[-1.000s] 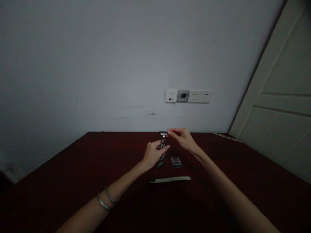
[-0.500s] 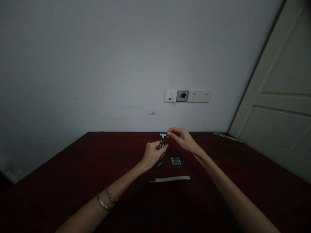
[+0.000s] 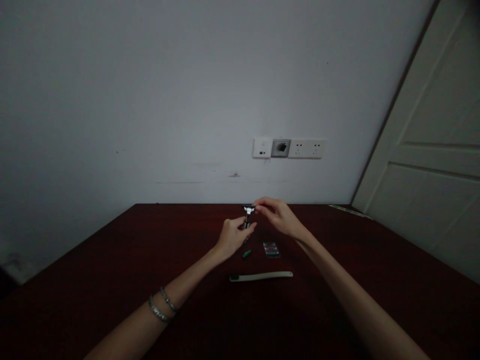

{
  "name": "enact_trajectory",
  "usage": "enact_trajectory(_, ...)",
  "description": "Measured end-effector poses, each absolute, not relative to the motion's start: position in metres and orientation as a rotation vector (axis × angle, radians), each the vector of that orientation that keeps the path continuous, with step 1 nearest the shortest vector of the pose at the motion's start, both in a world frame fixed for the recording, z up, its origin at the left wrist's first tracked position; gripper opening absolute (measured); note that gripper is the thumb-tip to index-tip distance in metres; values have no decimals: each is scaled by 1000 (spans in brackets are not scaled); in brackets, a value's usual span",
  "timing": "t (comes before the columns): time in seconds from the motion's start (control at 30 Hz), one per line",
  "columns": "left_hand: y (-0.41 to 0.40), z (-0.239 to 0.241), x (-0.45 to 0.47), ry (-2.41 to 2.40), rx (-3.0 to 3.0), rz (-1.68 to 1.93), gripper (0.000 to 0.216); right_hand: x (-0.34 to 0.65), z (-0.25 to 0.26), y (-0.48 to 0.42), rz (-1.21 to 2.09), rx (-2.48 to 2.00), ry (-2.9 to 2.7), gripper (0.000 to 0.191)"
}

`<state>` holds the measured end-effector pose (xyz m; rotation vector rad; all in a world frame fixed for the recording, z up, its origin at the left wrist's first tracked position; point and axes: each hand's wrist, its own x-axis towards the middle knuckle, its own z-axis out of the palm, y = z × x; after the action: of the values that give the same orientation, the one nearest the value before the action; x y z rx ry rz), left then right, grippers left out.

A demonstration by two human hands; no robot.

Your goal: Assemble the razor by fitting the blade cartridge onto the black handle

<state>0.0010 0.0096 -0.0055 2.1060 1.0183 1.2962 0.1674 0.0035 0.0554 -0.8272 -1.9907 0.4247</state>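
head view: left hand (image 3: pixel 230 239) grips shiny t-shaped razor (image 3: pixel 248 210)

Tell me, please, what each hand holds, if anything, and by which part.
The left hand holds the razor by its handle; the right hand is at one end of the razor head, perhaps pinching it.

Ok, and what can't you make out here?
All in the head view:
Razor handle: partly hidden by the left hand.
Right hand: too small to tell whether it pinches or only touches the razor head.
Green piece: too small to identify.
Clear case: contents too dark.
Door: cut off by right edge.
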Motion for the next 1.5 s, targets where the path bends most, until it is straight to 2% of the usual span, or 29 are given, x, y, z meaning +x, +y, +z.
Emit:
enact_trajectory(0.97,8,2,0,991,2235,1339,33,169,65,-3,456,-828,-1990,16)
enact_trajectory(1.5,3,3,3,989,2101,1312,31,171,66,-4,434,-811,-1969,18)
